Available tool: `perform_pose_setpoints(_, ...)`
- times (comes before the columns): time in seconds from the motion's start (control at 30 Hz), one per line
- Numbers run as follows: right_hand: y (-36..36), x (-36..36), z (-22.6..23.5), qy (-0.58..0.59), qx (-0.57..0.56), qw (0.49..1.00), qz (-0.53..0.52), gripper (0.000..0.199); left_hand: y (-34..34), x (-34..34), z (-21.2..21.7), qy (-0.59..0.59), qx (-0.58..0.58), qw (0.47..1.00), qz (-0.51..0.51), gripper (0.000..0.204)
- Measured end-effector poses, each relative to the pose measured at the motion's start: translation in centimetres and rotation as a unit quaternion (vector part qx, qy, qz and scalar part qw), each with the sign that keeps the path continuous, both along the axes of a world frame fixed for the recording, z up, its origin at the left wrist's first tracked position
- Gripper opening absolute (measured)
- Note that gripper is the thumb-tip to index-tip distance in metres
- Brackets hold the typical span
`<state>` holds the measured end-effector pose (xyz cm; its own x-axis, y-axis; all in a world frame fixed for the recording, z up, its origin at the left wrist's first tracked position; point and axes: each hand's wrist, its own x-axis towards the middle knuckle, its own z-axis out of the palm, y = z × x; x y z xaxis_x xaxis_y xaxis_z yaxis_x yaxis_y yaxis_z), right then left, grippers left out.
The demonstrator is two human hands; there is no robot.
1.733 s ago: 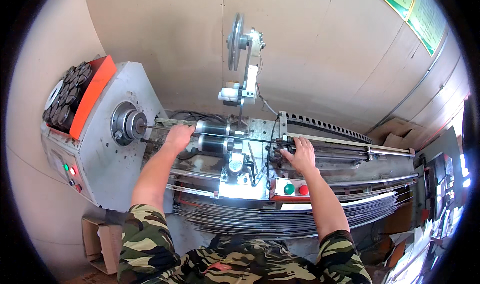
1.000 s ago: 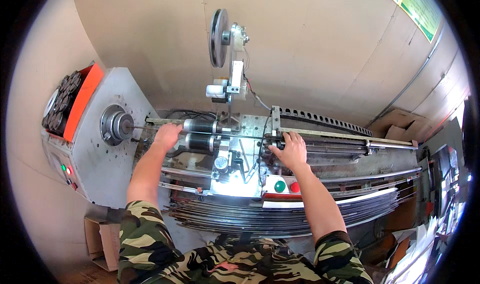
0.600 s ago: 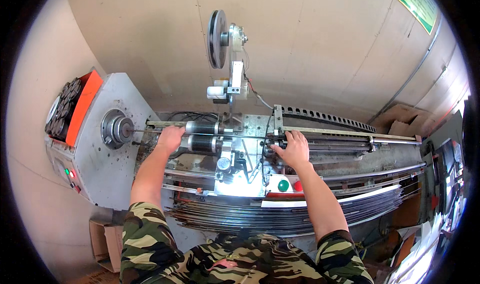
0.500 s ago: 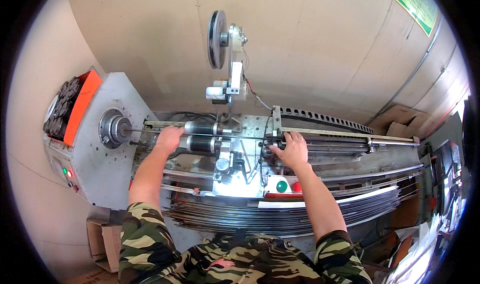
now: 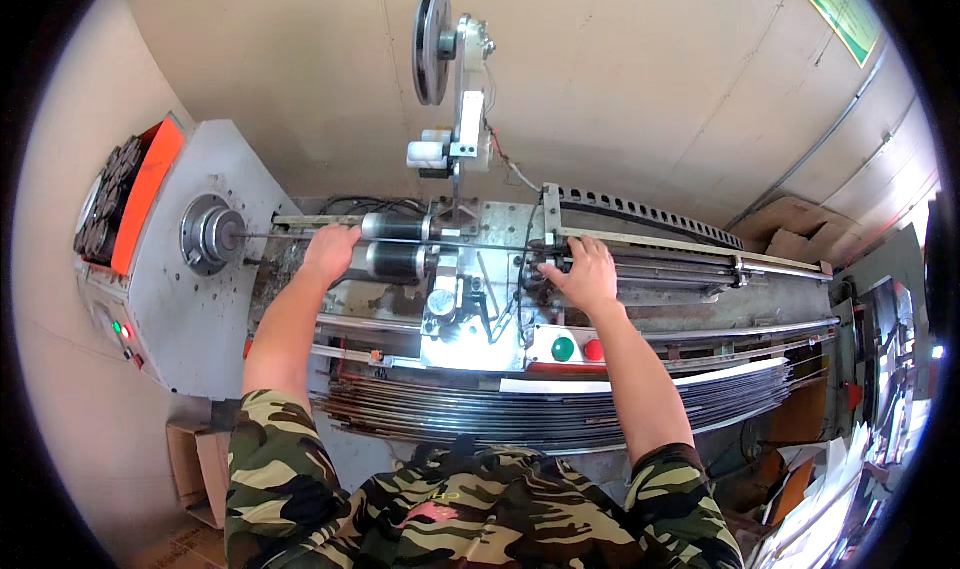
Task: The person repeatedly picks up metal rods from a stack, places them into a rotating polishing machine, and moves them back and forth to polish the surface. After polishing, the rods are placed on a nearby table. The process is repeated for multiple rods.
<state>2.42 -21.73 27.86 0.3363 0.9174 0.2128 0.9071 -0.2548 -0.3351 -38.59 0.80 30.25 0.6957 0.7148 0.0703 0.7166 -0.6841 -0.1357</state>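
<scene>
A long thin metal rod (image 5: 460, 243) runs from the round chuck (image 5: 212, 234) on the left across the machine's carriage (image 5: 470, 344). My left hand (image 5: 335, 251) is closed around this rod, between the chuck and two black-and-silver rollers (image 5: 395, 261). At the carriage's right side, my right hand (image 5: 586, 274) curls over the rod, thumb on the near side and fingers over the far side. Its palm hides the exact grip. Just below that hand are a green button (image 5: 563, 349) and a red button (image 5: 594, 350).
A bundle of metal rods (image 5: 450, 409) lies along the machine's near side. Above the carriage stands a post with a reel (image 5: 432, 47) and white rollers (image 5: 427, 155). An orange-edged tray (image 5: 148, 194) of dark pieces tops the left housing. Cardboard (image 5: 195, 469) stands lower left.
The whole scene sits higher in the picture as my view has tilted down. Both hands keep about the same places along the rod.
</scene>
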Motion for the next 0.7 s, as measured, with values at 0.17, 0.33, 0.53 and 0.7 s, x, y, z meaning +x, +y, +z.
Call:
perform_pose_setpoints(0.17,-0.1,-0.7,0.8,-0.005,0.0,1.0,-0.012,0.076,0.6,-0.8,-0.5,-0.011,0.002,1.0,-0.017,0.018)
perform_pose_setpoints(0.33,-0.6,-0.5,0.8,0.004,-0.036,0.999,-0.014,0.078,0.0,-0.7,-0.9,-0.002,0.024,0.999,-0.022,0.012)
perform_pose_setpoints(0.53,-0.7,-0.4,0.9,0.009,-0.018,1.0,-0.006,0.076,-0.1,-0.5,-1.0,0.016,0.003,1.0,0.001,0.013)
perform_pose_setpoints(0.7,-0.8,-0.2,0.6,0.008,-0.003,1.0,-0.001,0.074,0.1,-0.6,-1.6,0.001,0.001,1.0,-0.009,0.017)
